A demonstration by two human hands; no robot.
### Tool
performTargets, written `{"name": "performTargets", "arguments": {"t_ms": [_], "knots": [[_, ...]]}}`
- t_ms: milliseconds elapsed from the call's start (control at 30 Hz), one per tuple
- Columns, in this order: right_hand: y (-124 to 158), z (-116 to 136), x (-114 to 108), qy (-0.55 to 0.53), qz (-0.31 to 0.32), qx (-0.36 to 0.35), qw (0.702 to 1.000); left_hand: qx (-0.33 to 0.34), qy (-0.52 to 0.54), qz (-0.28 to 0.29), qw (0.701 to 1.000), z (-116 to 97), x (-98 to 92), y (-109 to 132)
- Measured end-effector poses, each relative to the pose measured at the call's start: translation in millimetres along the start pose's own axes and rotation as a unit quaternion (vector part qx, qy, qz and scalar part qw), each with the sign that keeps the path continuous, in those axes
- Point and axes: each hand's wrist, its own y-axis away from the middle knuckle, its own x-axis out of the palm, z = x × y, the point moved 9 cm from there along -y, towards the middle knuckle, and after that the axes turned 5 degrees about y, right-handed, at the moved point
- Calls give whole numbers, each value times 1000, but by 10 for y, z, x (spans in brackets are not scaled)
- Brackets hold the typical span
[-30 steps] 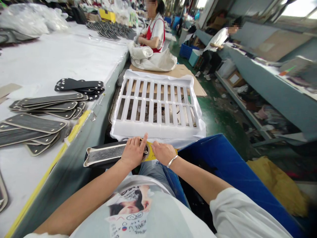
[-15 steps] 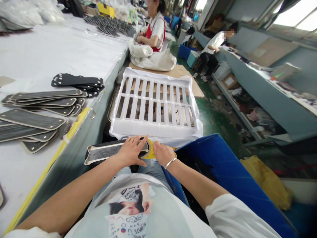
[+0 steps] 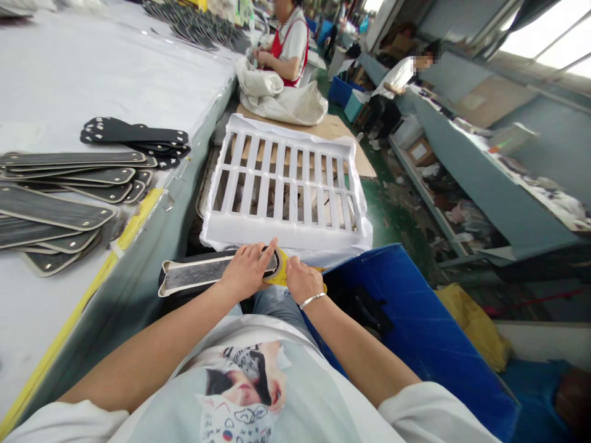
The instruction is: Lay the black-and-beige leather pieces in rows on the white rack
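A long dark strip (image 3: 194,278) with a pale edge lies across my lap, its left end notched. My left hand (image 3: 246,269) rests flat over its right part, fingers stretched out and somewhat spread. A yellow flat piece (image 3: 276,278) shows at the strip's rounded right end, between my hands. My right hand (image 3: 303,280), with a bracelet at the wrist, is closed around this yellow piece. The part inside my right fist is hidden, and I cannot tell its exact kind.
Stacks of dark strips with rivets (image 3: 55,206) lie on the white table (image 3: 152,67) at left. A white slatted rack (image 3: 286,237) stands ahead. A blue bin (image 3: 415,307) stands at my right. Two co-workers sit farther off, one in a red apron (image 3: 277,46).
The view has shifted a little, so the table and strips sit slightly higher and farther left. My left hand's fingers lie closer together on the strip; my right hand keeps its hold.
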Motion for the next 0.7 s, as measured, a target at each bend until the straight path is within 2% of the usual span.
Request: {"name": "performTargets", "arguments": {"t_ms": [333,400,433,500,600,667,700], "knots": [[-11,60,-66,-61,-43,50,996,-3,1,-46,999,-55,-106,57],[1,-30,-79,-108,-49,66,991,-5,5,-45,999,-27,-112,60],[6,-115,-94,-166,-55,79,981,-1,8,-37,999,-12,-102,56],[14,-310,-136,-326,-68,101,938,3,16,-11,1000,31,-67,41],[23,-472,-236,-520,-70,100,845,-6,33,27,999,104,-13,10],[25,-406,-313,-646,-58,63,759,-10,39,45,998,116,8,-11],[24,-344,-354,-714,-58,42,696,-10,37,51,998,107,11,-20]]}}
